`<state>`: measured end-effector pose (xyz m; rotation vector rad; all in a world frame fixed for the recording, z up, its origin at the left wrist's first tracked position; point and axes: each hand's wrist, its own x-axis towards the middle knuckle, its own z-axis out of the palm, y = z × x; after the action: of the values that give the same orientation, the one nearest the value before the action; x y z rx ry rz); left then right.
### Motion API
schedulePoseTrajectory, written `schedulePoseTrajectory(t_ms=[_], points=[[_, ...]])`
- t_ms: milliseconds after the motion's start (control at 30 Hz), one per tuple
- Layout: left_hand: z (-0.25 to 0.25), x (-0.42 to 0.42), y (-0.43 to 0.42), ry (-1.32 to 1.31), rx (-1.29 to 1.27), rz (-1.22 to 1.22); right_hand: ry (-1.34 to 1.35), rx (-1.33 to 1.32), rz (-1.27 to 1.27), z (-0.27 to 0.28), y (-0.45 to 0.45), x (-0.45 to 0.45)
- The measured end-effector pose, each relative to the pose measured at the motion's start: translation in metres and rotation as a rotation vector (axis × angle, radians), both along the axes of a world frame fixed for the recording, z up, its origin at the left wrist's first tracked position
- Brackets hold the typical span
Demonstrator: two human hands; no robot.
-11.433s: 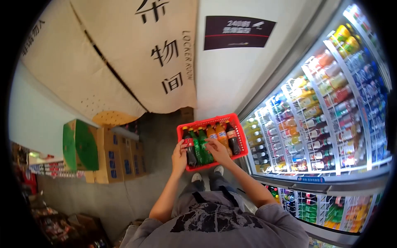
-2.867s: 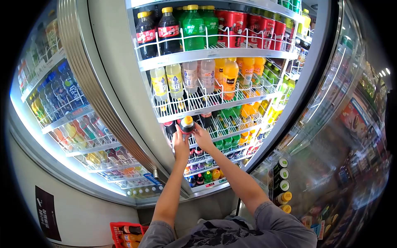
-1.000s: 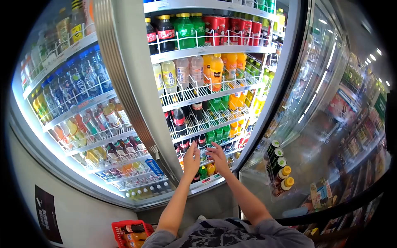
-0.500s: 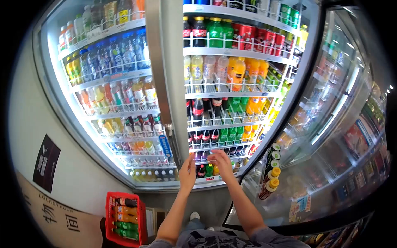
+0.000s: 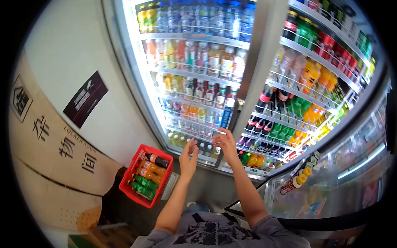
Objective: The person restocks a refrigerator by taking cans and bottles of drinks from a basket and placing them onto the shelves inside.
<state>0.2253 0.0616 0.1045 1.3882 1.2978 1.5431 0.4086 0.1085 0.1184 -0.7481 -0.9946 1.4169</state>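
Observation:
My left hand (image 5: 189,160) is raised in front of the drinks fridge (image 5: 257,53), its fingers apart and nothing in them. Close beside it, my right hand (image 5: 225,145) is open too, fingers loosely curved, holding nothing. Both hands are in the air before the lower shelves, touching no bottle. To the left of my left hand, a red basket (image 5: 164,182) stands on the floor. Inside it lie a dark cola bottle (image 5: 157,160), orange soda bottles (image 5: 149,175) and green soda bottles (image 5: 142,189).
The fridge's right glass door (image 5: 318,198) swings out to my right. Several capped bottles (image 5: 294,182) appear beside that door. Shelves of bottles and cans fill both fridge sections. A beige curtain (image 5: 53,144) with printed characters hangs at the left, below a dark sign (image 5: 86,99).
My view has turned left, so the basket and curtain sit nearer the middle and the fridge has shifted right. Both hands stay raised and empty.

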Motion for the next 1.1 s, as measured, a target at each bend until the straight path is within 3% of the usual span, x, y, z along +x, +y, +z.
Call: schedulePoseTrajectory(t_ms=[233, 567, 700, 733, 933, 1100], points=[[-0.024, -0.088, 0.005, -0.022, 0.02, 0.186, -0.112, -0.09, 0.129, -0.023, 0.031, -0.049], [-0.073, -0.163, -0.023, -0.105, -0.164, 0.381, -0.21, -0.15, 0.329, -0.064, 0.067, -0.11], [-0.093, -0.195, -0.04, -0.133, -0.123, 0.543, -0.22, -0.164, 0.458, -0.079, 0.07, -0.152], [-0.079, -0.203, -0.05, -0.174, -0.275, 0.535, -0.224, -0.167, 0.5, -0.082, 0.069, -0.167], [-0.087, -0.262, -0.091, -0.081, -0.328, 0.838, -0.208, -0.18, 0.784, -0.106, 0.064, -0.256], [-0.128, -0.289, -0.122, -0.196, -0.302, 0.988, -0.284, -0.187, 1.0, -0.111, 0.057, -0.32]])
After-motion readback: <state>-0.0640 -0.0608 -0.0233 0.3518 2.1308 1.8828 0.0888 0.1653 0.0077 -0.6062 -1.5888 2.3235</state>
